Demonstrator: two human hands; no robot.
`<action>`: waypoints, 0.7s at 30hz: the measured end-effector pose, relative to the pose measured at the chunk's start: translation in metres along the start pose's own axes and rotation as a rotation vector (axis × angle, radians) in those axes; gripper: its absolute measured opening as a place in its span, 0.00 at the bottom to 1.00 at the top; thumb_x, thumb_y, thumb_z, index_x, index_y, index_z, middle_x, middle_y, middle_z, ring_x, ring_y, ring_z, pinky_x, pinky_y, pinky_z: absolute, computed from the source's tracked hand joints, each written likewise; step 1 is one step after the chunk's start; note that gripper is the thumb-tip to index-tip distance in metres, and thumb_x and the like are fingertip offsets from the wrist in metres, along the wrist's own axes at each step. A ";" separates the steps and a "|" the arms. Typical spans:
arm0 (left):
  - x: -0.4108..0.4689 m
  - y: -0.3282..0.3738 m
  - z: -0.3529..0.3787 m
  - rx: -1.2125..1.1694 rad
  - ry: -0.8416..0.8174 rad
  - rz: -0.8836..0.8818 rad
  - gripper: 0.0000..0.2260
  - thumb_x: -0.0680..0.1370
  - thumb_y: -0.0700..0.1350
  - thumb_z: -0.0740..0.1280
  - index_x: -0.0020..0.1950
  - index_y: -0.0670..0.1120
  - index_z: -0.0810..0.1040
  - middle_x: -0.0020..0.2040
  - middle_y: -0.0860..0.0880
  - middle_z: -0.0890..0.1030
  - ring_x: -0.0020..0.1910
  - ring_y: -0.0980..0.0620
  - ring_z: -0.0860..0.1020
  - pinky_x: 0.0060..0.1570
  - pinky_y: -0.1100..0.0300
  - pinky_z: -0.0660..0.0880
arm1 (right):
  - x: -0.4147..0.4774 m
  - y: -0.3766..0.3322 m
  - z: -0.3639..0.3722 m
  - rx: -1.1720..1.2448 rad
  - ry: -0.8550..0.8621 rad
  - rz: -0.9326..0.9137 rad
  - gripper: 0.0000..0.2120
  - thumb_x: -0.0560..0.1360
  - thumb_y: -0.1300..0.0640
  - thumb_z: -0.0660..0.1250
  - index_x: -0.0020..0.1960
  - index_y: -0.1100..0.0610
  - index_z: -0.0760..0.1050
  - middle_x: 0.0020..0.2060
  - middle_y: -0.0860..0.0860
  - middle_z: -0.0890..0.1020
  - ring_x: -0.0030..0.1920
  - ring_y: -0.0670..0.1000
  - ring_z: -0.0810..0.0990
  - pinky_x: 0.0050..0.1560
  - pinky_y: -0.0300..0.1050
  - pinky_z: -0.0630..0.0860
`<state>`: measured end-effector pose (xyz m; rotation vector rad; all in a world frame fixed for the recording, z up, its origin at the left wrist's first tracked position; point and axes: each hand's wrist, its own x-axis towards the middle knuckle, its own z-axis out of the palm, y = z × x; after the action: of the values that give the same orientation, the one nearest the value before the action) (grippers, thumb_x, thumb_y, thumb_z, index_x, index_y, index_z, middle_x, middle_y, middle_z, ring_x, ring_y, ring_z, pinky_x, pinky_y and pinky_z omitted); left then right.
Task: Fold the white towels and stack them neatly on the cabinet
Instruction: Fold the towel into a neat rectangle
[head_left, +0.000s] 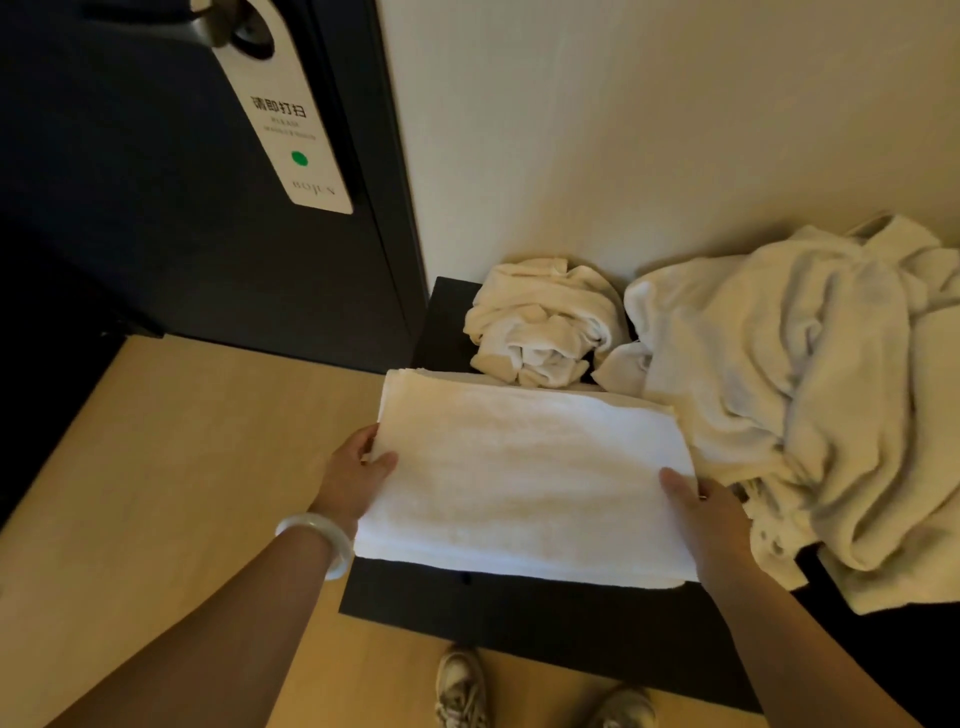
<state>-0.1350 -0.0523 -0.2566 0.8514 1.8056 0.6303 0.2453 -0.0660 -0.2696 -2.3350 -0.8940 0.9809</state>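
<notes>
I hold a folded towel by its two short edges over the cabinet.

My left hand pinches the left edge, thumb on top and fingers beneath. My right hand does the same on the right edge, its fingers hidden under the cloth. The folded towel lies flat between them over the front part of the cabinet; I cannot tell if it already rests there. At the back of the cabinet sits a crumpled towel, and on its right side a big loose towel. To do this well, I think I should lower it level, keep its edges square with the cabinet front, and slide my fingers out without dragging the layers.
</notes>
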 end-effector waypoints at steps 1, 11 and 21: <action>-0.003 -0.004 0.002 0.029 -0.013 0.019 0.19 0.81 0.43 0.65 0.72 0.49 0.69 0.63 0.47 0.76 0.61 0.42 0.76 0.61 0.45 0.74 | -0.001 0.006 0.004 -0.010 0.010 0.013 0.27 0.77 0.40 0.65 0.65 0.61 0.73 0.50 0.56 0.79 0.49 0.59 0.78 0.50 0.53 0.74; 0.002 -0.023 0.024 0.376 0.135 0.070 0.29 0.79 0.52 0.67 0.78 0.52 0.61 0.73 0.50 0.63 0.70 0.43 0.61 0.69 0.43 0.62 | -0.009 0.033 0.034 0.107 -0.027 0.092 0.35 0.74 0.38 0.68 0.73 0.59 0.67 0.64 0.57 0.77 0.63 0.61 0.75 0.55 0.49 0.70; 0.002 -0.035 0.009 0.140 0.035 -0.006 0.28 0.78 0.50 0.69 0.76 0.48 0.65 0.68 0.45 0.74 0.64 0.41 0.73 0.63 0.47 0.71 | -0.027 0.038 0.033 0.009 -0.132 0.145 0.30 0.75 0.35 0.65 0.65 0.57 0.74 0.49 0.51 0.80 0.44 0.50 0.78 0.37 0.44 0.71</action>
<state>-0.1366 -0.0718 -0.2875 0.9333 1.9004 0.5218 0.2213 -0.1064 -0.3020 -2.3772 -0.7758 1.2077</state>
